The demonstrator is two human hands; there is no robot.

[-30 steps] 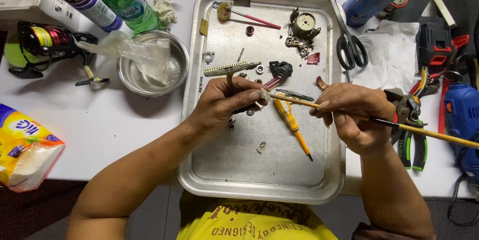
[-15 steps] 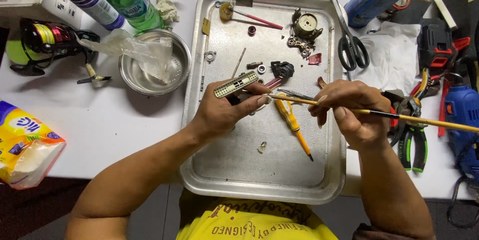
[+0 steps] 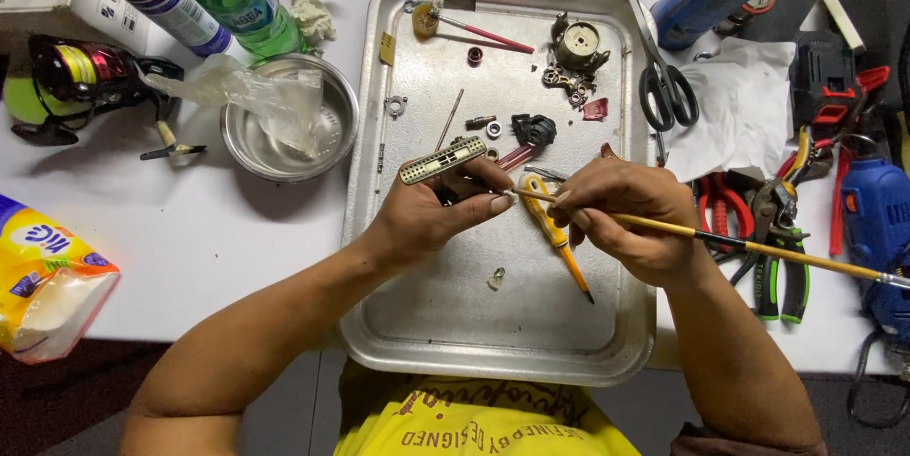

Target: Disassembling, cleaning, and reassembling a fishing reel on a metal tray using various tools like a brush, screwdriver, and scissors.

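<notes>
The left hand [image 3: 445,209] grips a small metal part [image 3: 443,160], a narrow perforated bar, pinched between thumb and fingers and held tilted above the middle of the tray [image 3: 379,257]. The right hand [image 3: 630,219] is closed around a thin yellow brush [image 3: 758,247], held like a pen, its tip meeting the left fingertips just under the part; the bristles are hidden there, so I cannot tell whether they touch the part itself. Judging by the layout, the work is mid-way: a mechanism lies taken apart, with a round geared housing [image 3: 576,46] and loose gears near the tray's far right corner, a black piece [image 3: 534,129], washers and a pin near the centre, and one small piece [image 3: 496,278] lying alone toward the near edge. None of these looks reassembled, so most of the pieces still seem to await handling. A yellow screwdriver [image 3: 555,233] lies on the tray under the hands. On the surface left of the tray stands a steel bowl [image 3: 332,134] with a plastic bag [image 3: 237,91] in it; scissors [image 3: 664,77] and pliers [image 3: 777,228] lie off the tray's right edge.
</notes>
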